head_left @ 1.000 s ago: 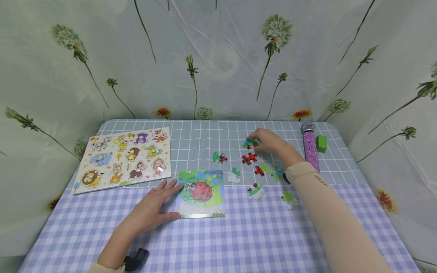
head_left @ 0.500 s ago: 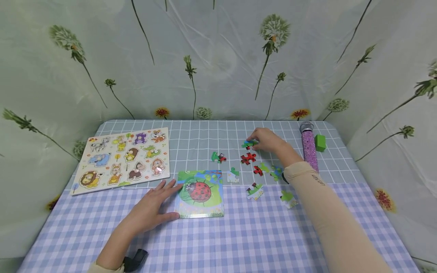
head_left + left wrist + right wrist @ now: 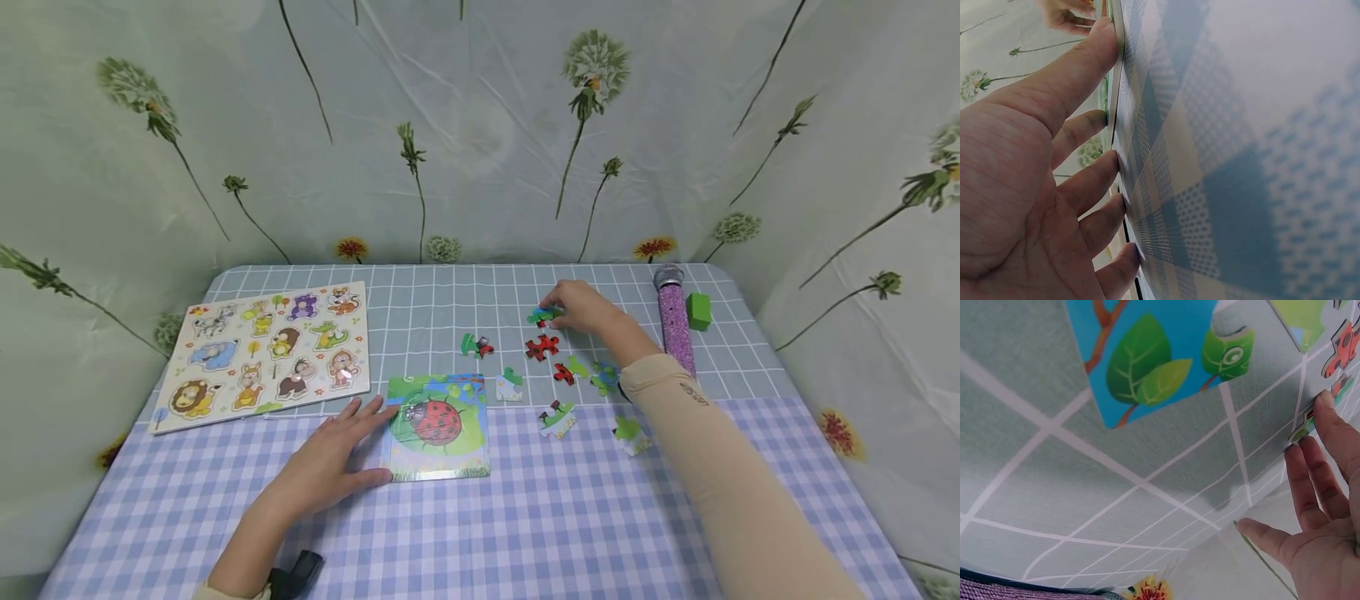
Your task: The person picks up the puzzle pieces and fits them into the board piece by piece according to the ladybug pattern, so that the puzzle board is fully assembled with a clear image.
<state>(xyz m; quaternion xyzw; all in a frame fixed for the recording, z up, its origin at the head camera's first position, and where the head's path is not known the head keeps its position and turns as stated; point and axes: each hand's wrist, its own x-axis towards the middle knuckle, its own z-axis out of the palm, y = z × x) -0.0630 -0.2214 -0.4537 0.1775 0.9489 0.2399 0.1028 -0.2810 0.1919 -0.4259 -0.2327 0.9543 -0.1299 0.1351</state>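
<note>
The left hand (image 3: 326,458) rests on the table with spread fingers, its thumb and index fingertips touching the left edge of a square ladybug puzzle board (image 3: 442,457). In the left wrist view its fingers (image 3: 1088,178) look straight. At the back right, the right hand (image 3: 591,310) pinches a green, blue and red jigsaw piece (image 3: 540,317) between thumb and fingers, low at the table surface. The right wrist view shows that jigsaw piece (image 3: 1302,427) partly covered by the fingertips. Just in front of it lies a red spotted jigsaw piece (image 3: 542,347).
Loose jigsaw pieces lie between the hands, among them a green and red piece (image 3: 477,345), a pale green piece (image 3: 510,385) and a mushroom piece (image 3: 557,419). An animal puzzle board (image 3: 270,358) lies left. A purple microphone (image 3: 676,321) and green block (image 3: 699,311) are right.
The head view has drifted slightly, shifting everything a little to the left. Both hands keep their places at the ladybug board and the jigsaw piece.
</note>
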